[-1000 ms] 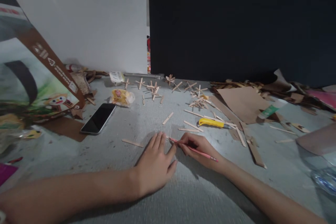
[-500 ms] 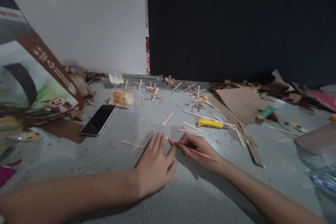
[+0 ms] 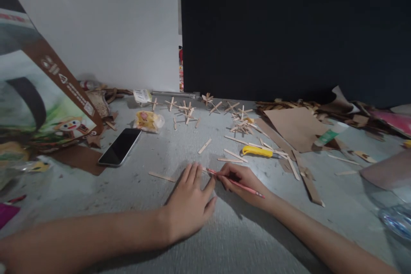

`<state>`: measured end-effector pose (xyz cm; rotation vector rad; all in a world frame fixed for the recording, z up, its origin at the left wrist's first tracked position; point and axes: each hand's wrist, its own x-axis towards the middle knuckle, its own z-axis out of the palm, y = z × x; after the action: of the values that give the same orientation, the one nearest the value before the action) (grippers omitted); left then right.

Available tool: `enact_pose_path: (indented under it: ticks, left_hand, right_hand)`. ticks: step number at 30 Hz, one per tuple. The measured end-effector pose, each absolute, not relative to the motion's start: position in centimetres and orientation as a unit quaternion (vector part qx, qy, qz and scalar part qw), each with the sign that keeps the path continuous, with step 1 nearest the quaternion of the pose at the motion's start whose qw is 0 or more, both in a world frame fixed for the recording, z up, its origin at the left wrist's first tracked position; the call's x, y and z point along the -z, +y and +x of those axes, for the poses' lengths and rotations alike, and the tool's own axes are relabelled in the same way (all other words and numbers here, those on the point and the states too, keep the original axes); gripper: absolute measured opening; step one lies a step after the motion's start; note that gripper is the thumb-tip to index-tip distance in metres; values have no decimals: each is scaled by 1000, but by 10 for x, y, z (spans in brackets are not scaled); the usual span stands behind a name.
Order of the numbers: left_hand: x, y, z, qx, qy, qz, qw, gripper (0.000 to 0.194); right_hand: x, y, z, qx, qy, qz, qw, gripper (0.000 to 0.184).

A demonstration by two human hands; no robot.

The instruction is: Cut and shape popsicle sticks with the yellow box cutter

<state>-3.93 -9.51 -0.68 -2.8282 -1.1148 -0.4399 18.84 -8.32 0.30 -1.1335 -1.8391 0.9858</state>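
My left hand (image 3: pixel 191 201) lies flat with its fingers stretched out, pressing a wooden craft stick (image 3: pixel 204 169) that is mostly hidden under the fingertips. A pink pencil (image 3: pixel 242 186) is pinched in my right hand (image 3: pixel 239 180), its tip at the uncovered end of that stick. To the left of my left hand rests another craft stick (image 3: pixel 160 176). Beyond both hands a short stick (image 3: pixel 204 146) and a pair of sticks (image 3: pixel 236 155) lie on the grey table (image 3: pixel 173 150). A yellow utility knife (image 3: pixel 257 150) is just past my right hand.
Several crossed-stick pieces (image 3: pixel 189 113) stand at the back, beside a stick pile (image 3: pixel 242 126). A phone (image 3: pixel 120 147) and a wrapped snack (image 3: pixel 148 121) are on the left, near a large printed bag (image 3: pixel 48 94). Cardboard (image 3: pixel 295 126), a glue tube (image 3: pixel 330 135) and a clear plastic container (image 3: pixel 396 218) are at right.
My hands stay nearly in place, the pencil tip still at the craft stick. The whole view has shifted slightly.
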Motion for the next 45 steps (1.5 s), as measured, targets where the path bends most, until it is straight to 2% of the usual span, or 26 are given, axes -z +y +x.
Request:
enact_pose_path:
  ticks: [22, 45]
  left_hand:
    - [1, -95, -38, 99, -363, -923, 73, 53]
    - [3, -96, -38, 125, -365, -922, 27, 52]
  right_hand:
    - [1, -82, 189, -406, -713, -431, 375, 46]
    - [6, -79, 192, -410, -708, -435, 375, 48]
